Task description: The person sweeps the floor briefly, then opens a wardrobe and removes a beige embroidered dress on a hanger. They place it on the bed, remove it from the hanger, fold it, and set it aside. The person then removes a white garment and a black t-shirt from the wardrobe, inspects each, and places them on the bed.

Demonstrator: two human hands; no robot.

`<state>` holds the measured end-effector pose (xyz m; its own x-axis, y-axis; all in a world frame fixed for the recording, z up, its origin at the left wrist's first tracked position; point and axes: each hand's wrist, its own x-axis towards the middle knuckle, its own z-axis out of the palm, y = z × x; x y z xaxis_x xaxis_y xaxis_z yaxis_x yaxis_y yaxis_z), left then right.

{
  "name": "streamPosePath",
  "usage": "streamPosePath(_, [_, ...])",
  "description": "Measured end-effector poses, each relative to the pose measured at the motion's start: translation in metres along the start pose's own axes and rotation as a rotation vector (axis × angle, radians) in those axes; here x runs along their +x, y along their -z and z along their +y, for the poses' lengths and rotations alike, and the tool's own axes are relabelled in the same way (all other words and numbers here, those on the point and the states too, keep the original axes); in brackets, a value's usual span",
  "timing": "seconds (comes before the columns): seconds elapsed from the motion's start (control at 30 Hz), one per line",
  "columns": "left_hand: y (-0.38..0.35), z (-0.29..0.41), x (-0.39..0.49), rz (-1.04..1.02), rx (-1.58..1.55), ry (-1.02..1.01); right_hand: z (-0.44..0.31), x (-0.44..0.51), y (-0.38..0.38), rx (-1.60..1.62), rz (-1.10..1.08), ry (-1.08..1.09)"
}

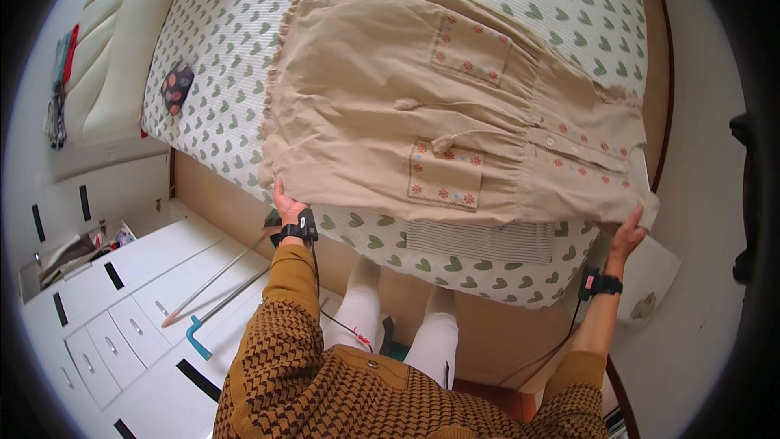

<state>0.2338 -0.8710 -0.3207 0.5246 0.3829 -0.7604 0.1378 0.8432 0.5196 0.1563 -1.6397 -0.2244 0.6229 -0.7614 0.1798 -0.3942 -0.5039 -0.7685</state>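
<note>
A beige dress (353,73) with embroidered pockets, tasselled drawstrings and a buttoned front lies spread across the bed, its ruffled hem toward the left. My left hand (289,206) grips the near corner of that hem, thumb on top of the cloth. At the other end, my right hand (627,236) pinches the near shoulder edge of the dress. My fingers beneath the fabric are mostly hidden. Partly covered by the dress's near side is a striped folded cloth (481,242), resting at the bed's edge.
The bed (213,30) has a heart-print sheet and a padded headboard (116,42). A dark spotted cloth item (177,89) lies near the headboard. White cabinets (140,317) stand at left, with a blue-handled pole (196,341) leaning there. A white wall (701,134) borders the right.
</note>
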Motion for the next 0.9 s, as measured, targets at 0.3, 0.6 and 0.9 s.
streamPosePath(0.3, [-0.083, 0.12, -0.015, -0.216, 0.154, -0.217, -0.11, 0.02, 0.069, -0.203, -0.096, 0.179])
streamPosePath(0.6, [-0.124, 0.313, -0.223, -0.395, 0.509, -1.239, -0.282, -0.016, 0.253, 0.049, 0.296, -0.069])
streamPosePath(0.9, [-0.328, 0.359, -0.123, -0.898, 1.146, -1.256, -0.252, 0.069, 0.167, 0.31, -0.045, -0.433])
